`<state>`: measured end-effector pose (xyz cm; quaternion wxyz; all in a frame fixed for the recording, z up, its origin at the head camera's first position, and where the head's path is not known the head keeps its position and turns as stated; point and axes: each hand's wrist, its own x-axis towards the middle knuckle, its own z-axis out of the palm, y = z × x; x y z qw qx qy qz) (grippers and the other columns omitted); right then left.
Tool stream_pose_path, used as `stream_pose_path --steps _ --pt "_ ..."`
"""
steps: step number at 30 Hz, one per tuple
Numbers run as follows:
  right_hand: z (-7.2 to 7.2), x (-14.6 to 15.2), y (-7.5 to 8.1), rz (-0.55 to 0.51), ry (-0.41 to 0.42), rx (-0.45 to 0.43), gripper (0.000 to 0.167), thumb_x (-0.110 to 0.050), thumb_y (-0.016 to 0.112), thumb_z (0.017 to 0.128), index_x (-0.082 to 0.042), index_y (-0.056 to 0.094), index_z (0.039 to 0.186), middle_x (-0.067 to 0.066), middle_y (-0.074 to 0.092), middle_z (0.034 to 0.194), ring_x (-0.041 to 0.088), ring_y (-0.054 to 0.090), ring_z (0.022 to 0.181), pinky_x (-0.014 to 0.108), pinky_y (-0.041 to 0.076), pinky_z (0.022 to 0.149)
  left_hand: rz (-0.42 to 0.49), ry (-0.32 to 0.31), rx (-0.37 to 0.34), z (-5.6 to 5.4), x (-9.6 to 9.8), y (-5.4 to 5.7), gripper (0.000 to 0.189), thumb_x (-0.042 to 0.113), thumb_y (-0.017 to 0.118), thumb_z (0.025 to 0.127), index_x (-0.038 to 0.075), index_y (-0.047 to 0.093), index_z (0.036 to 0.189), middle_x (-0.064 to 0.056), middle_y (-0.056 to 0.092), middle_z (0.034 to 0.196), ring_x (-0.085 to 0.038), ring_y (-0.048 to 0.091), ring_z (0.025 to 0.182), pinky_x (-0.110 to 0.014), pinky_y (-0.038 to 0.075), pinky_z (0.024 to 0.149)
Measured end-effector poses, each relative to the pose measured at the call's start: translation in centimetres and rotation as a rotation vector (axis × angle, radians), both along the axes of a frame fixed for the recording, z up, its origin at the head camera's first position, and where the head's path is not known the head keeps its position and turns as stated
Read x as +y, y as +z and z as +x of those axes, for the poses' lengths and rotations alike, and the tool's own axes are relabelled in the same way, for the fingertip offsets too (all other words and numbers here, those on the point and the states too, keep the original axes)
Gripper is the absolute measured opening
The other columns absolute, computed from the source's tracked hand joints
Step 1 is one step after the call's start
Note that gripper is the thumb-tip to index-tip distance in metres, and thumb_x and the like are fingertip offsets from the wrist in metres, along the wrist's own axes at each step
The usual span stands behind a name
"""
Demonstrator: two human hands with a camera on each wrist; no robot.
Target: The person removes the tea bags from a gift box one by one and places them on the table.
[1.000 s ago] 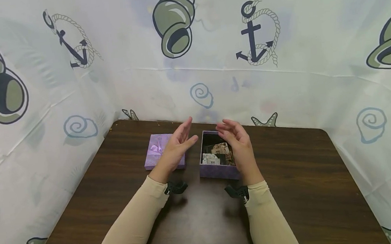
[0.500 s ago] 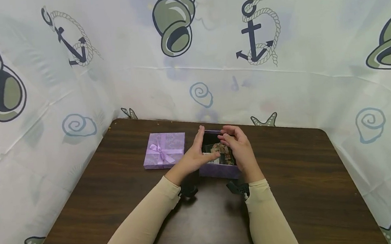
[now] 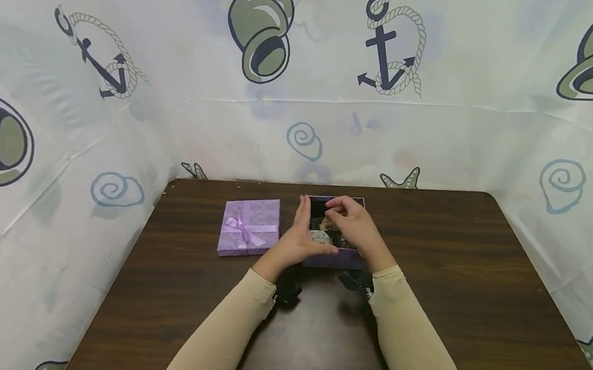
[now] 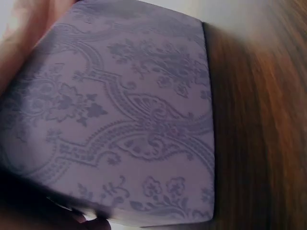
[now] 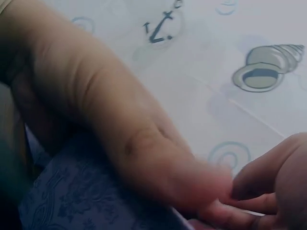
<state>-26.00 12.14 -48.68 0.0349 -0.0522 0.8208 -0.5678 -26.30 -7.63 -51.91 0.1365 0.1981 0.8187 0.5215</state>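
A purple patterned box [image 3: 331,260] stands uncovered on the table, holding a whitish printed piece [image 3: 321,237] and a brownish one [image 3: 327,224]. My left hand [image 3: 293,243] spans the box's near left corner, its straight fingers along the left side and its thumb across the front rim. My right hand [image 3: 360,229] reaches over the right side, with bent fingers and thumb drawn together above the pieces. Whether they hold anything is hidden. In the left wrist view the patterned box wall [image 4: 144,120] fills most of the picture; the right wrist view shows the left thumb [image 5: 158,163] close to the right fingers [image 5: 259,177].
Left of the box lies its purple lid [image 3: 267,213] with a ribbon bow [image 3: 242,229]. The dark wooden table [image 3: 459,253] extends widely on both sides. Behind it hangs a white cloth [image 3: 345,140] printed with shells and anchors.
My left hand has moved right, from over the lid to the box's corner, uncovering the lid. The right hand has shifted slightly left and its fingers have drawn together over the pieces.
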Motion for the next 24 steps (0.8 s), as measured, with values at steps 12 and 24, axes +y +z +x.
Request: stream_pose_path --steps 12,24 --pt "-1.9 -0.5 1.1 0.385 0.195 -0.136 0.033 -0.023 0.064 0.109 -0.005 0.071 0.136 0.013 0.073 0.133 0.032 0.068 0.123 0.055 0.055 0.108 0.009 0.006 -0.091 0.3 -0.1 0.2 0.152 0.049 0.096 0.083 0.043 -0.032 0.165 0.005 -0.030 0.180 -0.039 0.000 0.170 -0.066 0.024 0.132" --pt "-7.0 1.3 1.8 0.649 0.656 -0.101 0.023 -0.023 0.069 0.107 -0.016 0.078 0.128 0.001 0.075 0.131 0.019 0.070 0.118 0.048 0.056 0.108 0.007 0.009 -0.077 0.4 -0.2 0.3 0.154 0.051 0.097 0.081 0.034 -0.028 0.170 0.002 -0.024 0.182 -0.043 0.013 0.169 -0.064 0.028 0.131"
